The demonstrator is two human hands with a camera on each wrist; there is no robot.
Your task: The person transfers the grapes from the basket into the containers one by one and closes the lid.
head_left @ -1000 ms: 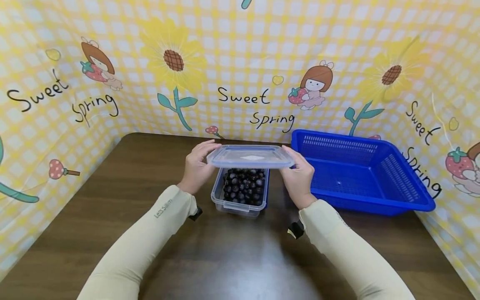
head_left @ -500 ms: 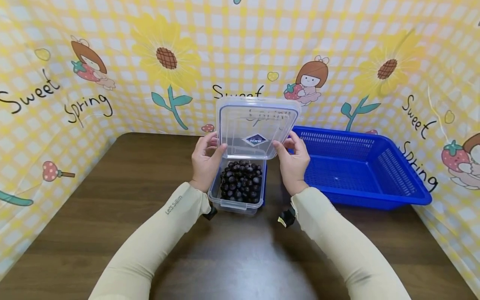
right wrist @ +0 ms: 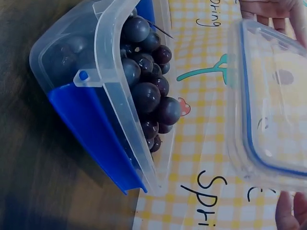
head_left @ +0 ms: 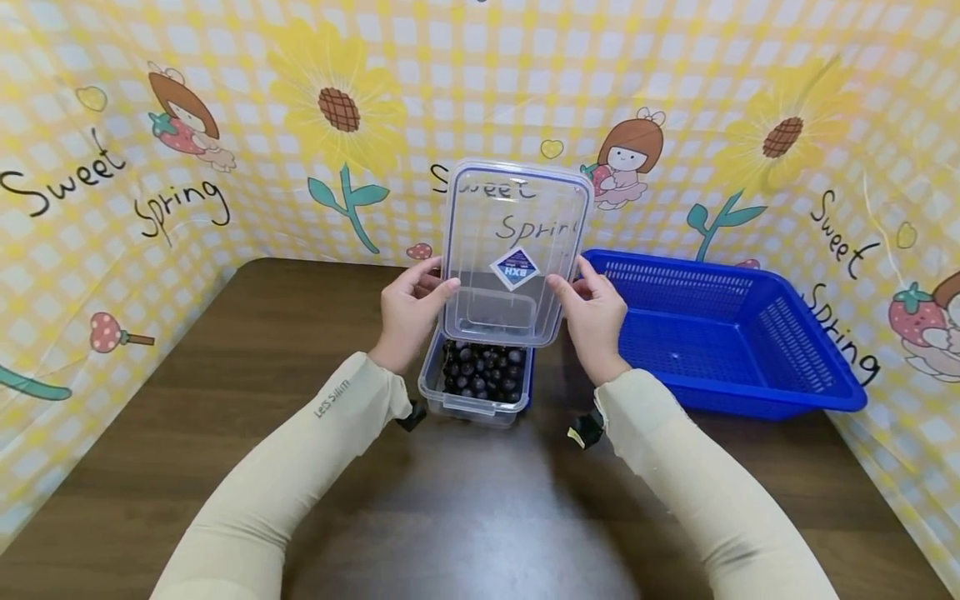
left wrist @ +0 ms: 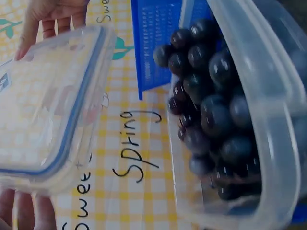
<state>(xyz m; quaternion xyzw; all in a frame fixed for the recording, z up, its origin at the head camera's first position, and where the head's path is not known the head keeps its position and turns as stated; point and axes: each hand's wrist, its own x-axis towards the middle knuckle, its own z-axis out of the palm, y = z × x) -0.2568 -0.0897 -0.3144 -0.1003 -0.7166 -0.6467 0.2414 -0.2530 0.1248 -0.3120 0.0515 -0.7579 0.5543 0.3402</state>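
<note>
The person's left-hand grip [head_left: 412, 310] and right-hand grip [head_left: 597, 315] pinch opposite edges of one clear, blue-lined rectangular plastic lid [head_left: 513, 237], steeply tilted, apart from one clear plastic box [head_left: 472, 407] on the brown wooden bench [head_left: 360, 525]. Even, light pressure should steady it. One blue perforated plastic basket [head_left: 682, 342] stands nearby; the box's round dark grapes [head_left: 483, 373] overlap too much to count.

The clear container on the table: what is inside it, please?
Dark round fruits, probably grapes, lie heaped in the container. What lies beneath them is covered and cannot be seen. In the head view, the lid also overlaps the container's far end.
</note>
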